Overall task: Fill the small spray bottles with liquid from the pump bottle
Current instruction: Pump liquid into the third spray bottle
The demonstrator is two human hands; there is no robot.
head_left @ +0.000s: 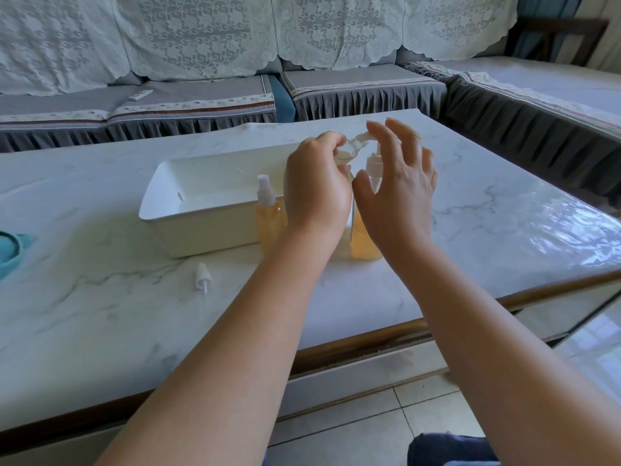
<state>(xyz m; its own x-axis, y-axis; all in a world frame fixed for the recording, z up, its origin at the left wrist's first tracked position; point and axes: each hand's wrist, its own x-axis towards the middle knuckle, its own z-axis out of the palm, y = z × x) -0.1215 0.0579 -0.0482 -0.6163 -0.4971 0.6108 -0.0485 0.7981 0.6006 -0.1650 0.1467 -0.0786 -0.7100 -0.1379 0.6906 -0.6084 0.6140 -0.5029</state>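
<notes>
At frame centre, the left hand point(316, 193) grips a small clear bottle point(349, 150), tilted, uncapped; the right hand point(398, 193) spreads wide over the amber pump bottle point(364, 242) (pump half hidden) on the glossy marble desk point(470, 247).

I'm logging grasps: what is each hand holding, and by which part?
Left hand grips the small clear uncapped bottle by its body, tilted. Right hand is open, holding nothing.

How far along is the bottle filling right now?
Done: one capped spray bottle stands filled with orange liquid beside the white tray. In hand: the left hand holds a small open bottle tilted at the pump bottle, with the right hand open over the pump. Left: finish filling, then fit the loose spray cap lying on the table.
</notes>
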